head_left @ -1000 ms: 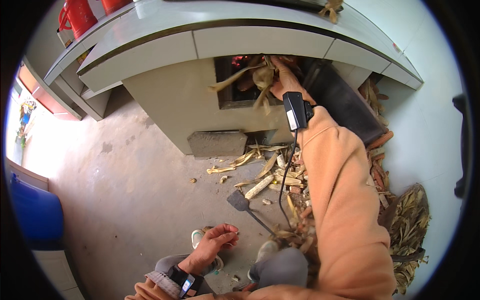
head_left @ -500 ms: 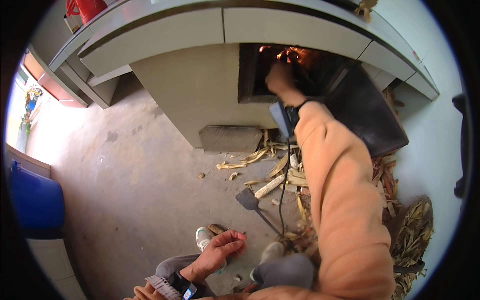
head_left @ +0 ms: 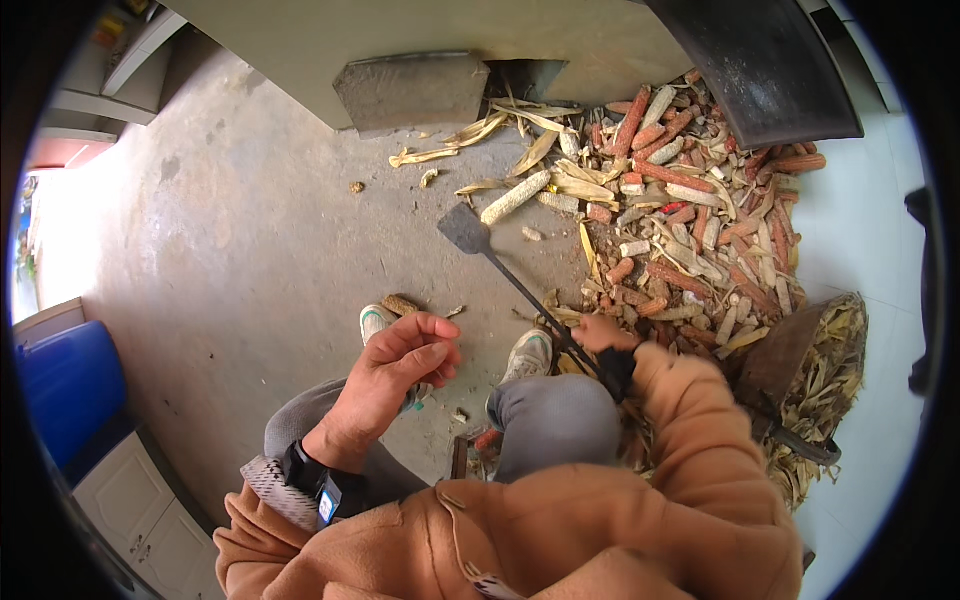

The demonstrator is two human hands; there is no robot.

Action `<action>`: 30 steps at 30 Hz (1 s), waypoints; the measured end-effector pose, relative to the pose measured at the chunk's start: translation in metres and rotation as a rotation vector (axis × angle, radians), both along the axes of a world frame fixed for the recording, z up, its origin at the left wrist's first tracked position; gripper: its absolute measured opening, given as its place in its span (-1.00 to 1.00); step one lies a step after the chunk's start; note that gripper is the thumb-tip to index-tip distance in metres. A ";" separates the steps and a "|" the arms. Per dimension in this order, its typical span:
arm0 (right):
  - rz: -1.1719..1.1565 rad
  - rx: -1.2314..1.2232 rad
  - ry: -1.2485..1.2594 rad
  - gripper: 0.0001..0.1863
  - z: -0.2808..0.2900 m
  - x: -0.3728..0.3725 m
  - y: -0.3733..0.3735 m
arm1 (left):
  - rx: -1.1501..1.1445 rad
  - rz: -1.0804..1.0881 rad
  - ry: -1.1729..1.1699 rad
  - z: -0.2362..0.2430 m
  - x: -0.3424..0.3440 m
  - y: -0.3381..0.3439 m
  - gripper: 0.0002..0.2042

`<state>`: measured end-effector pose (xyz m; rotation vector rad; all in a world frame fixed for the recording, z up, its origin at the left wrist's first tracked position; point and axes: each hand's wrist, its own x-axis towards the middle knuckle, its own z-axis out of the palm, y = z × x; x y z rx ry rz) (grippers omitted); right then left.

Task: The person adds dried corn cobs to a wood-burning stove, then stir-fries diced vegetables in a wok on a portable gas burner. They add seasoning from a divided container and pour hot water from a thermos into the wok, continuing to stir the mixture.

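My right hand is low over the near-left edge of a heap of corncobs, beside the handle of a black fire shovel. Motion smears its fingers, so I cannot make out whether it grips a cob. The shovel lies on the floor, its flat square blade pointing away from me and its handle passing toward my right wrist. My left hand hovers above my left knee and shoe, fingers loosely bent and slightly apart, with nothing visible in it.
A dark metal door juts over the heap from the stove wall. A stone-like slab leans there beside a low opening. Dry husks fill a basket-like container at right. A blue bin stands far left.
My right arm has come back from the fire in the stove opening down to the cobs. The view has tilted downward, and the fire is out of sight. My left hand stays loosely bent.
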<state>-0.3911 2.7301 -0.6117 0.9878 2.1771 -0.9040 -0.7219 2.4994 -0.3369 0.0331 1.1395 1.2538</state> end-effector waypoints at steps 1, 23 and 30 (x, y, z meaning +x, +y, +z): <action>-0.130 0.006 -0.134 -0.60 -0.022 0.028 -0.022 | -0.020 -0.001 0.016 -0.002 0.001 0.001 -0.84; -0.354 0.260 0.627 -0.77 0.235 0.073 -0.026 | -0.010 -0.102 0.156 0.009 0.017 0.021 -0.85; -0.418 -0.021 0.815 -0.82 0.310 -0.007 0.006 | 0.015 -0.103 0.174 0.010 0.018 0.023 -0.85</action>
